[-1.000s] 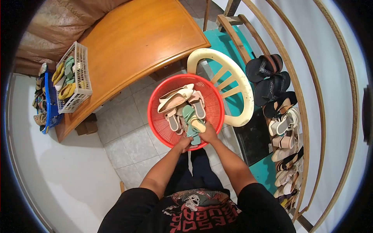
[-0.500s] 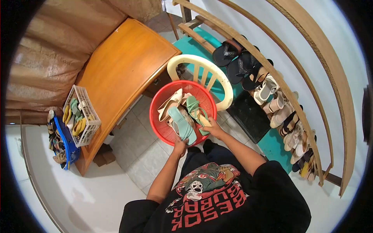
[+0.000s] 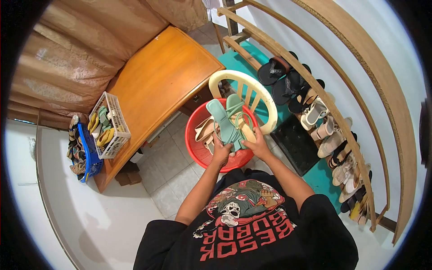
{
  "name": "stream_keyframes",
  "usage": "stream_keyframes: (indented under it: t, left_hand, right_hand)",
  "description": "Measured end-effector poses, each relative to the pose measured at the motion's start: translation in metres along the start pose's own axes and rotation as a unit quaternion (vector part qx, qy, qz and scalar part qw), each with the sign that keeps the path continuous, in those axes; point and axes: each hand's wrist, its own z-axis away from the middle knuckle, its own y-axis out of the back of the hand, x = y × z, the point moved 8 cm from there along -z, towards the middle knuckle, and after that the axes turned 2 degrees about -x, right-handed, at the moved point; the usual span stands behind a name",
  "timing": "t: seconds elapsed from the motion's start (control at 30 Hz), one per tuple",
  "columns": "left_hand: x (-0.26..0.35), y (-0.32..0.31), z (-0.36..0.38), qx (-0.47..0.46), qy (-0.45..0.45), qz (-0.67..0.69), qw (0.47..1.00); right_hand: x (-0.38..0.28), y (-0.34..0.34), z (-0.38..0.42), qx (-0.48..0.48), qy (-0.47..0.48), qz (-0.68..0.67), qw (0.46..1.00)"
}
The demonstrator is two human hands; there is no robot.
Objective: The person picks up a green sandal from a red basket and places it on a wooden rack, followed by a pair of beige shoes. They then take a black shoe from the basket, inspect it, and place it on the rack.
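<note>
My left hand [image 3: 220,153] is closed on the strap end of a mint-green flat sandal [image 3: 218,116], its sole tilted up. Beside it my right hand [image 3: 258,146] grips a green strappy sandal [image 3: 233,101] with a paler insole. The two sandals are side by side and seem to touch at the straps. They are above a red plastic basket [image 3: 193,150], where beige shoes [image 3: 204,130] lie on the left. My hands and the sandals hide part of the basket's contents.
Behind the basket stands a cream plastic chair [image 3: 271,110]. A wooden desk [image 3: 157,72] is on the left, with a white crate [image 3: 119,139] and a blue basket [image 3: 93,159] of footwear. At right, a wooden rack [image 3: 355,148] holds several pairs.
Both hands have raised the two sandals further out of the basket and brought them closer together. The view has shifted slightly, so the surroundings sit further right.
</note>
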Motion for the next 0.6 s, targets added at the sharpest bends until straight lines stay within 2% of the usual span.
stream_keyframes:
  t: [0.07,0.13,0.27,0.37,0.4,0.47,0.5,0.53,0.6]
  left_hand:
    - [0.002,-0.001,-0.014,-0.017,-0.056,0.006,0.998]
    - [0.024,-0.009,-0.014,-0.006,-0.041,0.043,0.998]
    - [0.054,-0.021,-0.009,-0.001,-0.055,0.045,0.997]
    - [0.053,-0.026,-0.013,-0.043,-0.15,-0.05,0.987]
    - [0.06,-0.023,-0.008,-0.037,-0.154,-0.05,0.986]
    - [0.065,-0.025,0.003,-0.084,-0.048,0.065,0.993]
    - [0.063,-0.019,0.007,-0.091,-0.02,0.069,0.993]
    - [0.064,-0.016,0.008,-0.081,-0.023,0.072,0.994]
    - [0.072,-0.015,0.01,-0.084,-0.022,0.238,0.967]
  right_hand:
    - [-0.011,0.005,-0.005,-0.003,-0.001,-0.024,1.0]
    - [-0.029,0.009,-0.012,0.002,0.078,-0.03,0.997]
    - [-0.06,-0.006,-0.021,-0.032,0.104,-0.036,0.993]
    - [-0.072,-0.016,-0.026,0.009,0.138,0.083,0.987]
    - [-0.083,-0.017,-0.023,0.002,0.142,0.083,0.986]
    - [-0.101,-0.02,-0.017,0.001,0.156,0.121,0.98]
    - [-0.096,-0.024,-0.018,-0.024,0.124,0.104,0.987]
    - [-0.096,-0.029,-0.015,-0.035,0.125,0.105,0.986]
    - [-0.098,-0.042,-0.01,-0.072,0.1,0.058,0.991]
